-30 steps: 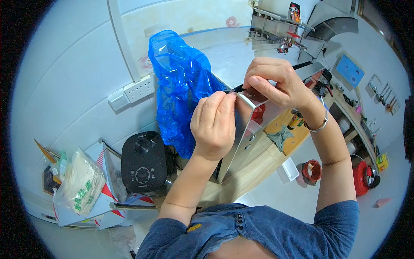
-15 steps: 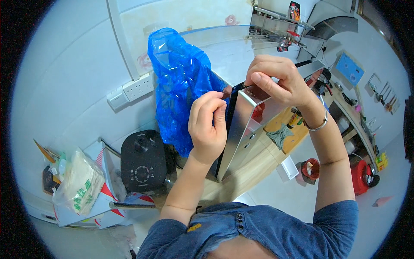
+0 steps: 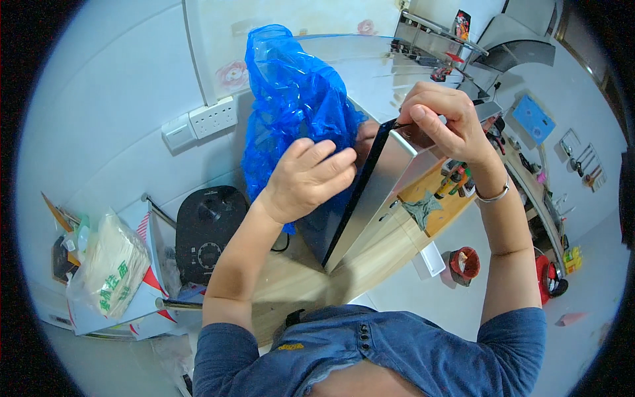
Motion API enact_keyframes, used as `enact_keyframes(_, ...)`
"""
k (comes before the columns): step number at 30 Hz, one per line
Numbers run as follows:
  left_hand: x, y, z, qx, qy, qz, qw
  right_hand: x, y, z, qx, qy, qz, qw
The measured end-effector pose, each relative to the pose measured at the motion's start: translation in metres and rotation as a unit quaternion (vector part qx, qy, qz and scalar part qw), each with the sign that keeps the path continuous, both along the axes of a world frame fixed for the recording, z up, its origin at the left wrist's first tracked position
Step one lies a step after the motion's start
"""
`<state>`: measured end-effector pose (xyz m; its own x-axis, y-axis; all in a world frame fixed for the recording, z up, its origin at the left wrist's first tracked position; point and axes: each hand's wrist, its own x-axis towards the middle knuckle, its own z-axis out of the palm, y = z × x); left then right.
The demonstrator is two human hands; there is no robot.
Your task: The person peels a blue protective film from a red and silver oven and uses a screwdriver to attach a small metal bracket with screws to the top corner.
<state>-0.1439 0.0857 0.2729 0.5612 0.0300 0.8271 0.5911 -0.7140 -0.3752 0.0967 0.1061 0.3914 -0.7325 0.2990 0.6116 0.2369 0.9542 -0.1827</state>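
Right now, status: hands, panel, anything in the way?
Right hand at silver panel, top corner. Left hand half curled, apparently empty. Blue bag behind it, contact unclear.

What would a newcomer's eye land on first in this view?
Probably the crumpled bright blue plastic bag, left of centre behind the left hand. Next, the shiny silver panel in the middle, with the right hand at its top corner. A red container on the floor, lower right, also stands out.

R hand (image 3: 444,122) bent over top of shiny metal box (image 3: 374,202), fingertips at blk-edged corner. L hand (image 3: 304,180) half-curled in front of blue bag (image 3: 297,99), contact unclear. Blk appliance (image 3: 206,231) on L, below wall sockets (image 3: 213,118). Red-lined bin (image 3: 465,263) on floor, R side.
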Motion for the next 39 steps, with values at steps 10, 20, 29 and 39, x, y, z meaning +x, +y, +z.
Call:
enact_keyframes(10,-0.002,0.008,0.003,-0.18,0.027,-0.131,0.974,0.005,0.004,0.0,-0.044,0.023,-0.022,0.999)
enact_keyframes(20,-0.012,0.003,0.005,-0.186,-0.223,-0.189,0.938,0.001,0.005,-0.002,-0.016,0.02,-0.006,1.0)
enact_keyframes(29,-0.026,0.081,0.071,-0.078,-0.331,0.208,0.917,-0.003,0.002,0.001,-0.027,0.033,-0.031,0.999)
enact_keyframes(39,-0.058,0.115,0.128,-0.268,-0.376,0.195,0.865,-0.002,-0.001,0.001,-0.043,0.023,-0.037,0.998)
